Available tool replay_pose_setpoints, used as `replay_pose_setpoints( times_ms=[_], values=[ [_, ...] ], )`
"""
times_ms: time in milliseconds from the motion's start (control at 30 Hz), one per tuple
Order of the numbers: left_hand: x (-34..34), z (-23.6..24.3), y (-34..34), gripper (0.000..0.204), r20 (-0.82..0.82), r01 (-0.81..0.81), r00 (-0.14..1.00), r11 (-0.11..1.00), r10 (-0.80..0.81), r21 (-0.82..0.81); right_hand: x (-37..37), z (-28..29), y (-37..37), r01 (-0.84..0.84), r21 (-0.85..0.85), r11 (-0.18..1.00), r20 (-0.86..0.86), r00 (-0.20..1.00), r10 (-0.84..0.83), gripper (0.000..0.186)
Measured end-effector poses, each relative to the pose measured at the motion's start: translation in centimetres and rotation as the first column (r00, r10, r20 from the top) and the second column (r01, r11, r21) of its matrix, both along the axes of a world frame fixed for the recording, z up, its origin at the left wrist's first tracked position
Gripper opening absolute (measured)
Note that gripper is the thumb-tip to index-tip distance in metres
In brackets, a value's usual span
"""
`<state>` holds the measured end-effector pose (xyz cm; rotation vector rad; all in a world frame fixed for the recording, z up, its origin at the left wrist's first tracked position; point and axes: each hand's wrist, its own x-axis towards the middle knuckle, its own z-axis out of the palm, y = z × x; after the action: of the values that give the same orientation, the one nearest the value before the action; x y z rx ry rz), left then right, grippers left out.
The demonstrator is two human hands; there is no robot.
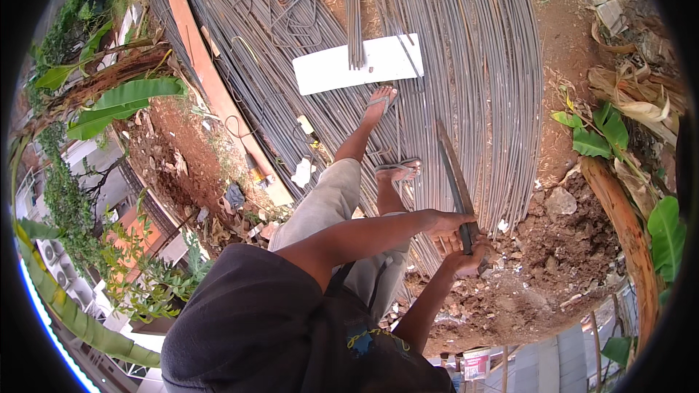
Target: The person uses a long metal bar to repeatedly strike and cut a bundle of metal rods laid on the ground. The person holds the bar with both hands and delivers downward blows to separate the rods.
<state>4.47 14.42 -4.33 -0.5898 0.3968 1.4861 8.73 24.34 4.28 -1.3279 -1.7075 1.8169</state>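
Note:
My left hand [445,225] and my right hand [466,258] are close together, right of my legs. Both are closed around the near end of a long, narrow dark bundle of bars [456,175]. One side of it looks grey and the other brownish; I cannot tell how many pieces it has. Its far end points away over many long steel rods [495,87] laid side by side on the ground. My sandalled feet stand on these rods. Ahead of my feet, a white board [320,71] lies across them, with a small bundle of rods [354,22] resting on it.
Bent steel stirrups [295,0] lie at the far left of the rods. A long wooden plank [200,65] borders them on the left, with a yellow-and-black tool [255,171] near its end. Loose soil and rocks [564,225] are at the right, beside a fallen trunk [619,233].

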Motion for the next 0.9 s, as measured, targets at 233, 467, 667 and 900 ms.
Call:
replay_pose_setpoints(
  times_ms=[233, 467, 667, 900],
  values=[
    [-12.8, -17.6, -16.4, 0.076, -0.335, 0.036, 0.936, 0.978, -0.105, -0.207, -4.3, 0.3, -1.7, -0.209, 0.311, 0.927, -0.135, 0.956, 0.261, 0.01],
    [-22.4, -41.0, -22.0, 0.077, -0.111, -0.039, 0.981, 0.396, -0.161, -0.918, -7.3, 0.5, -4.3, -0.166, 0.41, 0.897, -0.043, 0.979, 0.201, 0.013],
    [-22.4, -45.6, -18.4, 0.052, -0.155, -0.157, 0.985, -0.027, -0.072, -0.987, -14.2, -1.5, -9.5, 0.161, 0.547, 0.822, -0.153, 0.984, -0.092, 0.012],
    [-17.9, -34.6, -21.8, 0.017, -0.502, -0.673, 0.648, 0.123, 0.573, -0.729, -11.6, -1.0, -6.1, 0.053, 0.449, 0.892, -0.131, 0.991, 0.008, 0.006]
  ],
)
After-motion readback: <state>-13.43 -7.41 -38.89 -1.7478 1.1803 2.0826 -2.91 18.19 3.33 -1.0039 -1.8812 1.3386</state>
